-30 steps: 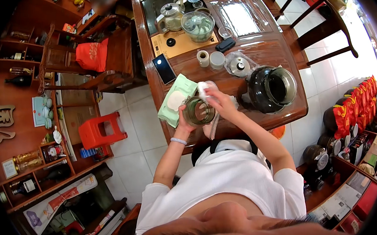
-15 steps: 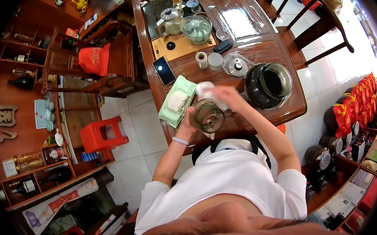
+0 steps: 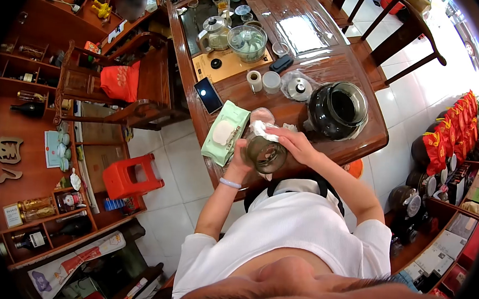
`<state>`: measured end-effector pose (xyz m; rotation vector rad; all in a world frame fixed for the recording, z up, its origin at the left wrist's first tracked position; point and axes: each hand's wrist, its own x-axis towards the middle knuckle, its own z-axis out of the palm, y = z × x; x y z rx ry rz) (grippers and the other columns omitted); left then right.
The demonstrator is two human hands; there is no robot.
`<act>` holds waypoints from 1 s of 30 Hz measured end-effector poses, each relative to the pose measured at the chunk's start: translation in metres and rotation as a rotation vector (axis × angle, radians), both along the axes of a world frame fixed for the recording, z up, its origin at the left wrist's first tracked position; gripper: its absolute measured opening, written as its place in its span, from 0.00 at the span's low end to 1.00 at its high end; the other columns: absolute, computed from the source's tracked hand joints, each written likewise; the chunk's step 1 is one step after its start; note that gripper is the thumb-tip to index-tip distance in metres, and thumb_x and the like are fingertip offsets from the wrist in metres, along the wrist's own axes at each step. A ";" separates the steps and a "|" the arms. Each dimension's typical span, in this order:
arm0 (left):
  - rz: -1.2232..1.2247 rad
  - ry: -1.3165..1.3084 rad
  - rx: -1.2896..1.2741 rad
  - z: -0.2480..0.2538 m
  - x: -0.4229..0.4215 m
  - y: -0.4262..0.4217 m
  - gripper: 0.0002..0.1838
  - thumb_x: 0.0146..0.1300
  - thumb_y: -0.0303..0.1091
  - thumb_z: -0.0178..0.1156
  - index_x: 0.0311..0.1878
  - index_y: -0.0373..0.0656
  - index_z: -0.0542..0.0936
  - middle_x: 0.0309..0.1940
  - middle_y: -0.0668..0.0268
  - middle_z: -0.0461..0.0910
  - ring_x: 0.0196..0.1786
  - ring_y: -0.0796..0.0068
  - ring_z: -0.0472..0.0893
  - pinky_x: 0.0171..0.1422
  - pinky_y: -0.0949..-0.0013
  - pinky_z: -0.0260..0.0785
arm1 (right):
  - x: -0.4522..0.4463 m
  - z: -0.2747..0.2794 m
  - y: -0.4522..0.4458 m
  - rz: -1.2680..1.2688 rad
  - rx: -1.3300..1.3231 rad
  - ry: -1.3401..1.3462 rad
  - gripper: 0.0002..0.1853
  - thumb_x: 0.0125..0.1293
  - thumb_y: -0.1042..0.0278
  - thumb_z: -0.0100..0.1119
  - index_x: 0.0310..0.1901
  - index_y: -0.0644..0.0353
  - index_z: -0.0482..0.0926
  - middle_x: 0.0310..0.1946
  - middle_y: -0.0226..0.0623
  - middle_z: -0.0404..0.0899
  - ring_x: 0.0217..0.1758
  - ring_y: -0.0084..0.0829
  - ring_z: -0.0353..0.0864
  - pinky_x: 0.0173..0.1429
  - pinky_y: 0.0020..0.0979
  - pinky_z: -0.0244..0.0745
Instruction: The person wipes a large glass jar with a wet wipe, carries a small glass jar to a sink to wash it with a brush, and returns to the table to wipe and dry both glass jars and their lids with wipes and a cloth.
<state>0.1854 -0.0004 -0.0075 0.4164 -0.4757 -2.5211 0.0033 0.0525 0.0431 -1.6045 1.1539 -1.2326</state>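
Near the table's front edge, my left hand (image 3: 240, 156) is wrapped round the side of a greenish glass jar (image 3: 268, 158), whose round mouth faces me. My right hand (image 3: 300, 148) presses a crumpled white wipe (image 3: 265, 131) against the jar's far upper side. Just beyond the wipe is a pinkish round thing (image 3: 263, 115) that I cannot make out clearly. A green pack of wipes (image 3: 226, 133) lies left of the jar. To the right stands a big dark glass jar (image 3: 337, 111) with an open mouth.
Behind the jars are a metal-knobbed lid (image 3: 300, 89) on plastic wrap, a paper roll (image 3: 254, 80), a clear small tub (image 3: 271, 82) and a phone (image 3: 208, 95). A glass bowl (image 3: 247, 43) and teapot (image 3: 215, 34) stand farther back. A red stool (image 3: 132, 174) is at left.
My right hand has come down with the white wipe from beyond the jar onto its side. My left hand still holds the jar in nearly the same place.
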 end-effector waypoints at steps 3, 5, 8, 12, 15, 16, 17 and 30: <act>-0.024 -0.013 0.061 -0.019 0.008 0.004 0.36 0.50 0.52 0.47 0.58 0.34 0.60 0.53 0.55 0.67 0.54 0.62 0.69 0.58 0.62 0.62 | -0.005 -0.005 0.026 -0.148 0.114 0.038 0.13 0.64 0.70 0.42 0.47 0.62 0.72 0.43 0.39 0.75 0.45 0.33 0.74 0.49 0.27 0.67; -0.046 0.022 0.098 -0.033 0.014 0.006 0.35 0.49 0.48 0.47 0.57 0.34 0.61 0.52 0.54 0.68 0.54 0.62 0.69 0.59 0.62 0.61 | -0.015 -0.017 0.036 -0.212 0.329 -0.053 0.13 0.64 0.69 0.42 0.46 0.63 0.73 0.42 0.39 0.76 0.43 0.32 0.75 0.47 0.26 0.68; -0.073 0.009 -0.040 -0.041 0.014 0.001 0.43 0.45 0.60 0.51 0.59 0.36 0.59 0.55 0.55 0.65 0.55 0.61 0.68 0.59 0.60 0.61 | -0.015 0.007 0.024 -0.300 0.484 -0.335 0.12 0.63 0.68 0.44 0.42 0.63 0.76 0.40 0.36 0.76 0.42 0.29 0.74 0.45 0.26 0.68; 0.073 -0.186 -0.233 0.004 0.000 -0.002 0.47 0.43 0.68 0.52 0.60 0.41 0.58 0.56 0.56 0.63 0.56 0.61 0.67 0.59 0.59 0.61 | 0.003 0.039 -0.014 0.144 -0.237 0.306 0.12 0.62 0.66 0.46 0.42 0.62 0.76 0.47 0.39 0.71 0.51 0.33 0.69 0.53 0.31 0.63; 0.093 -0.085 -0.044 0.013 -0.010 0.003 0.40 0.48 0.60 0.49 0.59 0.44 0.58 0.55 0.58 0.64 0.55 0.62 0.68 0.58 0.59 0.62 | 0.000 0.017 -0.028 0.102 -0.192 0.222 0.12 0.62 0.67 0.46 0.44 0.60 0.75 0.44 0.40 0.73 0.48 0.36 0.71 0.53 0.33 0.64; 0.090 -0.023 0.095 0.015 -0.014 0.004 0.37 0.49 0.57 0.47 0.59 0.45 0.59 0.55 0.59 0.65 0.55 0.62 0.69 0.58 0.59 0.62 | -0.001 0.011 -0.029 0.073 -0.115 0.105 0.13 0.62 0.67 0.46 0.45 0.60 0.75 0.42 0.40 0.73 0.47 0.36 0.72 0.53 0.33 0.65; 0.088 -0.021 0.128 0.008 -0.018 0.003 0.39 0.48 0.62 0.46 0.60 0.47 0.59 0.56 0.57 0.64 0.55 0.57 0.68 0.55 0.51 0.64 | 0.001 0.006 -0.028 -0.020 -0.119 0.053 0.15 0.65 0.63 0.42 0.47 0.59 0.74 0.37 0.37 0.75 0.40 0.29 0.74 0.46 0.30 0.69; -0.001 0.093 0.221 0.015 -0.028 0.017 0.41 0.47 0.64 0.45 0.59 0.43 0.61 0.54 0.55 0.65 0.55 0.53 0.67 0.53 0.46 0.63 | 0.002 0.005 0.038 -0.307 0.247 -0.088 0.17 0.64 0.67 0.40 0.52 0.65 0.67 0.49 0.45 0.70 0.51 0.38 0.69 0.56 0.30 0.60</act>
